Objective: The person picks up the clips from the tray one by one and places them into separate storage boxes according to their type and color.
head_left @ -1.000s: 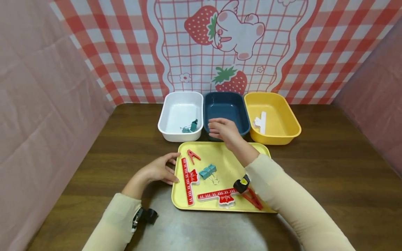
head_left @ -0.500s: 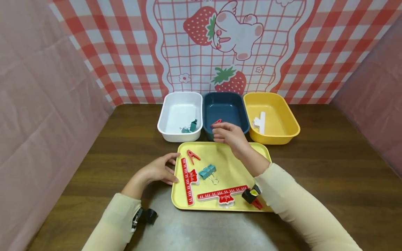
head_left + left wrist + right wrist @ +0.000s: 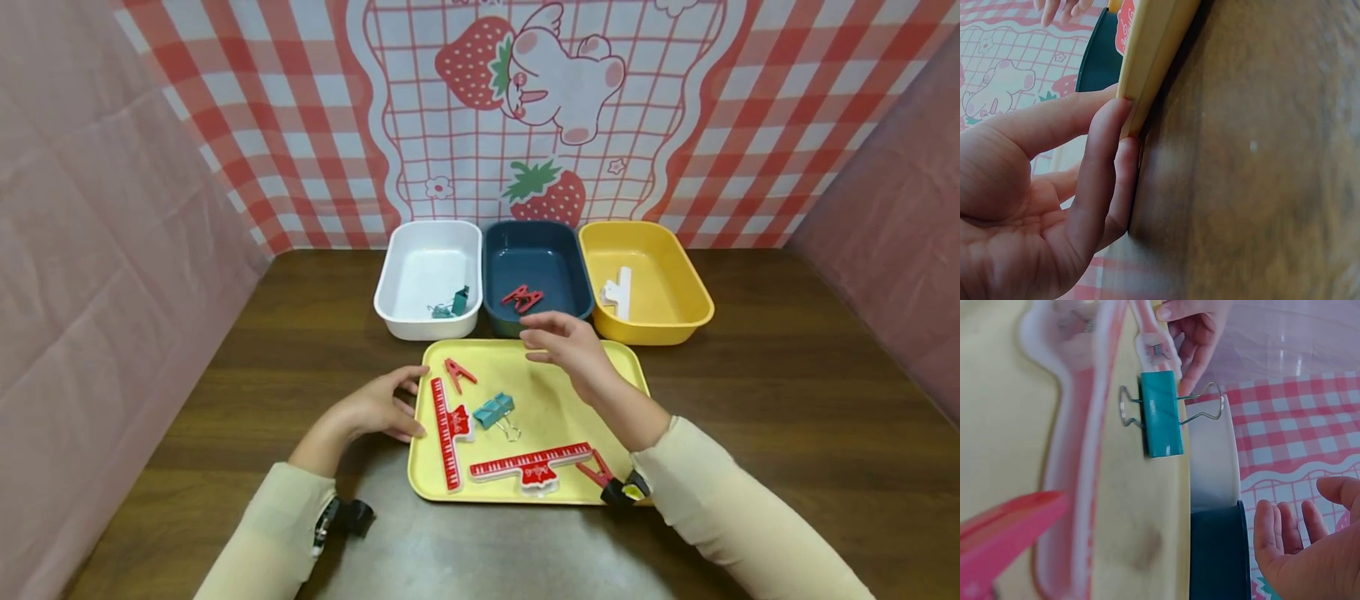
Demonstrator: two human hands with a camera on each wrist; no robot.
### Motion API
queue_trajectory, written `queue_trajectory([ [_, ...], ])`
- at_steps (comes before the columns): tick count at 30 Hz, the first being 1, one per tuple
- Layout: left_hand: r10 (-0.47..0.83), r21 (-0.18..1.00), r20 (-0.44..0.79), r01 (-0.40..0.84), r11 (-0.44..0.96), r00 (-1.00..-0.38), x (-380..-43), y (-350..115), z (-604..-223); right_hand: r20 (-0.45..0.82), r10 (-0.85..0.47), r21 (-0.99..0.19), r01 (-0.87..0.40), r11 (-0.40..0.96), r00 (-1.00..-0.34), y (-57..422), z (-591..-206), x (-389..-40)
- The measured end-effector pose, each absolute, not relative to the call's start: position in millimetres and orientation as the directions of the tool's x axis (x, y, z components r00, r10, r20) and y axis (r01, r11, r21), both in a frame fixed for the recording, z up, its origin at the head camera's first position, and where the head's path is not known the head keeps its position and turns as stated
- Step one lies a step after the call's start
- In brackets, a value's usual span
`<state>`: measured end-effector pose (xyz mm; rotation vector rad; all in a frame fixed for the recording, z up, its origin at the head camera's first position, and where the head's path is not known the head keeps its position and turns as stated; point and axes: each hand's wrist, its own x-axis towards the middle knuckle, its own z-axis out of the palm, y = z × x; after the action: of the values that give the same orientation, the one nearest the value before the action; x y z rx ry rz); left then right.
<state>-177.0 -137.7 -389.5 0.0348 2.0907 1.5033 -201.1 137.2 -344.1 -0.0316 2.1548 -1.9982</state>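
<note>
My left hand [image 3: 378,406] rests its fingertips on the left rim of the yellow tray [image 3: 540,367]; the left wrist view shows the fingers [image 3: 1100,169] touching that rim. My right hand [image 3: 573,350] hovers over the tray's far edge, holding nothing, its fingers loosely extended. On the tray lie a red clothespin [image 3: 459,375], a teal binder clip [image 3: 495,411], two red-and-white ruler clips, one upright [image 3: 447,433] and one lengthwise [image 3: 532,463], and another red clothespin [image 3: 595,469] partly behind the wrist camera. Red clothespins [image 3: 522,297], seemingly two, lie in the navy bin [image 3: 536,242].
Beside the navy bin stand a white bin [image 3: 431,250] with teal binder clips [image 3: 450,303] and a yellow bin [image 3: 667,275] with a white clip [image 3: 618,292]. A checked cloth [image 3: 300,125] hangs behind them. The tray lies on a wooden table [image 3: 787,375].
My right hand has drawn back from over the navy bin towards the tray, moving nearer and to the right. Red clothespins have come into view in that bin. My left hand stays put.
</note>
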Motion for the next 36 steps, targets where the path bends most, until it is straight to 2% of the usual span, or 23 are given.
queue_trajectory([
  [19, 0.325, 0.878, -0.424, -0.297, 0.375, -0.845, -176.5, -137.0, -390.1, -0.129, -0.103, -0.966, 0.101, 0.237, -0.986, 164.7, -360.0, -176.4],
  [26, 0.336, 0.881, -0.416, -0.283, 0.378, -0.845, -175.7, -136.9, -388.9, -0.122, -0.143, -0.966, 0.084, 0.245, -0.982, 176.4, -366.4, -163.2],
  [36, 0.325, 0.878, -0.416, -0.283, 0.385, -0.849, -175.4, -136.7, -387.8, -0.104, -0.223, -0.922, 0.010, 0.388, -0.969, 192.4, -372.3, -150.4],
])
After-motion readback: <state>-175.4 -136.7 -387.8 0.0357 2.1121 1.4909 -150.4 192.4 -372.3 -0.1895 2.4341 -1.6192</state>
